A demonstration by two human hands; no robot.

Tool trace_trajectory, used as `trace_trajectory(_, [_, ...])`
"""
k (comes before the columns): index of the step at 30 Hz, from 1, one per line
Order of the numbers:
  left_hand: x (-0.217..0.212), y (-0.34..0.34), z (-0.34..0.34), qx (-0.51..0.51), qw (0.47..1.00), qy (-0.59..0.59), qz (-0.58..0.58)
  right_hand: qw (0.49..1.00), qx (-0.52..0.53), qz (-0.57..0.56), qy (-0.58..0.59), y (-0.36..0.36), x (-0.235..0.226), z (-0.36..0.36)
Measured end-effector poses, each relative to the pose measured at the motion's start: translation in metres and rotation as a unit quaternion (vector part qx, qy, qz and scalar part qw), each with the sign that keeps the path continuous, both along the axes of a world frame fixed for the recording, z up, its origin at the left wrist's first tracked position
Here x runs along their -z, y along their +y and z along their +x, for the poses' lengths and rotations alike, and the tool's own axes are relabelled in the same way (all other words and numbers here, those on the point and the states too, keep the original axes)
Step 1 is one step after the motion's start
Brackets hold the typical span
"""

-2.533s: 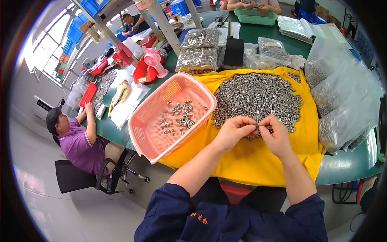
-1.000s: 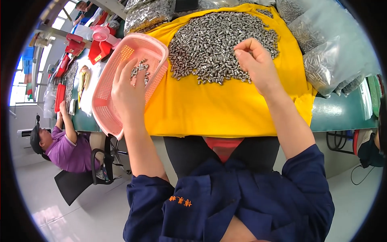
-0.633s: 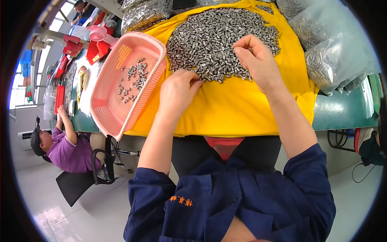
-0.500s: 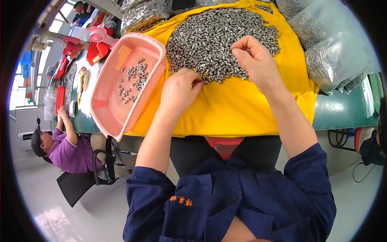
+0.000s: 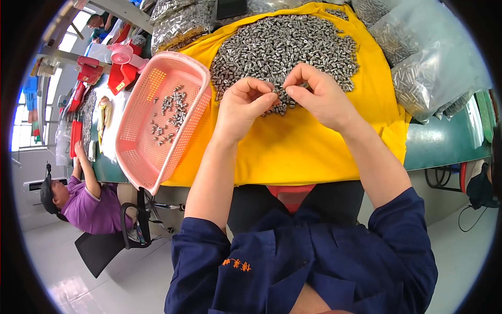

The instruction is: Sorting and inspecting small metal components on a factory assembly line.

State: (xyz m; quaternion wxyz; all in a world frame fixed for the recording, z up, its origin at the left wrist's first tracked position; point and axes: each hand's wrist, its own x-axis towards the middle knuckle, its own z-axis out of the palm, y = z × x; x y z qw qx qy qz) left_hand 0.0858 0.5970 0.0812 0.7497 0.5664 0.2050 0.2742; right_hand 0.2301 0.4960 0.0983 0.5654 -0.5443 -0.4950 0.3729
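Both my hands are raised over the near edge of a wide pile of small metal cylindrical parts [image 5: 282,44], spread on a yellow cloth [image 5: 293,152]. My left hand [image 5: 244,104] is closed in a pinch, thumb against fingertips. My right hand [image 5: 320,98] pinches too, its fingertips a short gap from the left hand's. Anything between either set of fingers is too small to tell from the grey parts behind. Left of my left hand stands a pink perforated plastic basket [image 5: 137,138], holding a loose scatter of similar metal parts [image 5: 175,107].
Clear plastic bags of metal parts [image 5: 418,86] stand at the right on the green table [image 5: 444,144]. More bagged parts [image 5: 183,23] and a dark phone [image 5: 231,8] lie at the back. A person in purple [image 5: 97,206] sits at the left, near red trays [image 5: 76,137].
My left hand has lifted from the pile's near edge and shifted right. My right hand has moved left and nearer to me, bringing both hands' fingertips close together.
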Motion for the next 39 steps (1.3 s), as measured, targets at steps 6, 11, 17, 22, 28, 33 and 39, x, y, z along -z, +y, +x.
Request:
trace_trajectory(6, [0.002,-0.004,-0.001,-0.004,0.999,0.042,0.032,0.999,0.012,-0.027,-0.032,-0.002,0.000,0.000])
trace_trajectory(11, [0.005,-0.003,-0.003,0.008,0.999,0.033,0.032,0.999,0.005,0.004,-0.054,-0.001,0.003,-0.002])
trace_trajectory(17, [0.004,-0.004,-0.001,-0.031,0.979,0.071,0.189,0.949,0.040,0.047,-0.308,-0.001,-0.001,-0.008])
trace_trajectory(22, [0.007,-0.007,0.001,-0.045,0.974,0.126,0.185,0.915,0.078,0.117,-0.378,0.000,0.010,-0.012])
trace_trajectory(28, [0.008,-0.010,-0.001,-0.040,0.968,0.143,0.204,0.947,0.063,0.069,-0.307,-0.001,0.011,-0.012])
trace_trajectory(33, [0.009,-0.012,0.002,-0.054,0.985,0.095,0.137,0.944,0.084,0.081,-0.309,-0.001,0.012,-0.013])
trace_trajectory(39, [0.008,-0.002,-0.006,-0.090,0.965,0.129,0.209,0.960,0.099,0.044,-0.257,0.000,0.004,-0.005])
